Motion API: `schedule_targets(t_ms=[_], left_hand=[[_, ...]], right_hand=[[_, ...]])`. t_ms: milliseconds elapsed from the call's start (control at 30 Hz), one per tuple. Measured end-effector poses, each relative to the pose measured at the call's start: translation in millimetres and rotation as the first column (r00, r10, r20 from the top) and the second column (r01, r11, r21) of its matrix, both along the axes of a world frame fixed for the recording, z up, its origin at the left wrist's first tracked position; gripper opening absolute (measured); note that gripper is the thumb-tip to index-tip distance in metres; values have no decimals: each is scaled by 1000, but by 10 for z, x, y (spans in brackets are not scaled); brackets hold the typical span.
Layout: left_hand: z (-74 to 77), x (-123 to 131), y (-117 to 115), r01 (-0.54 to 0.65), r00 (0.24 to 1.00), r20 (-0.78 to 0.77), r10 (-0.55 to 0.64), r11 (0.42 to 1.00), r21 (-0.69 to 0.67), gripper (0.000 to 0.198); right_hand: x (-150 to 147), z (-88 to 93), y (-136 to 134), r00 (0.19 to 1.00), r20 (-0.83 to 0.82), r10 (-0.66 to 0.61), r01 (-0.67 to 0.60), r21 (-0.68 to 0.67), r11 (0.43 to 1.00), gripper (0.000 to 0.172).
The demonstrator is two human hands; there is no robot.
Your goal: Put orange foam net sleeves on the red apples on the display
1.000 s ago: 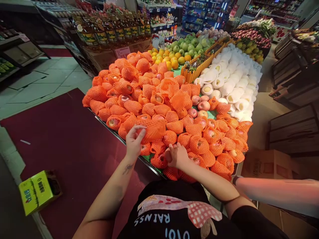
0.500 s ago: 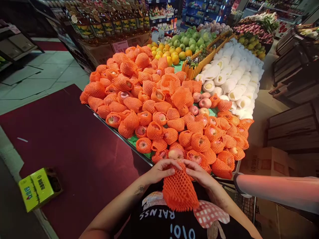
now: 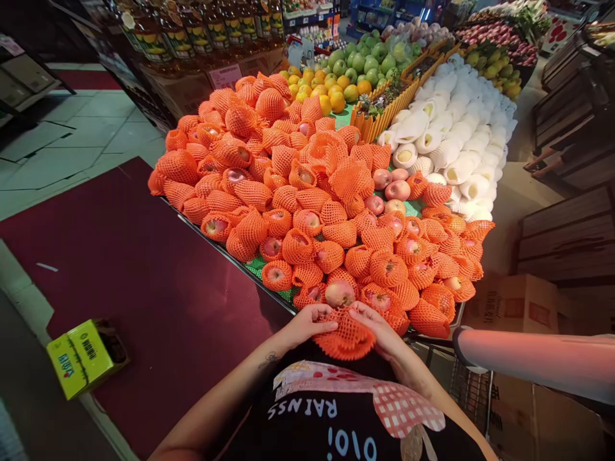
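Note:
An orange foam net sleeve hangs between my hands at the front edge of the fruit display. My left hand pinches its left side, and my right hand grips the right side. Just beyond the sleeve, touching its upper edge, sits a pale red apple whose top is bare. Behind it spreads a large heap of apples in orange net sleeves. A few unwrapped apples lie in a gap on the green mat.
White-netted fruit fills the right side. Oranges and green fruit lie at the back. A yellow-green box is at lower left, a pink padded bar at right, cardboard boxes beyond it.
The orange sleeve has been raised and now looks shorter and wider, with its open end spread. More of the apple beyond my fingers shows. The view has shifted slightly.

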State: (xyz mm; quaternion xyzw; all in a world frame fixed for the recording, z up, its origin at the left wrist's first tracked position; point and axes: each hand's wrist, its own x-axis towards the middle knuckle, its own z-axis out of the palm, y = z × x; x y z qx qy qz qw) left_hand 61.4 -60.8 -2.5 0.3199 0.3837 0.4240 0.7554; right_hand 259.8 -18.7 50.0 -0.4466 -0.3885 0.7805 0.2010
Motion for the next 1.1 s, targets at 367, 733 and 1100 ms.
schedule_targets(t_ms=[367, 733, 1100], left_hand=[[12, 36, 520, -193, 799, -463, 384, 892, 408, 23], [-105, 97, 480, -32, 504, -782, 366, 913, 407, 34], [-12, 164, 419, -347, 907, -226, 354, 935, 71, 40]], right_hand=[[-82, -330, -56, 834, 399, -381, -28, 720, 693, 23], [-101, -480, -21, 876, 374, -303, -30, 670, 741, 17], [-173, -354, -107, 900, 81, -429, 327, 525, 786, 32]])
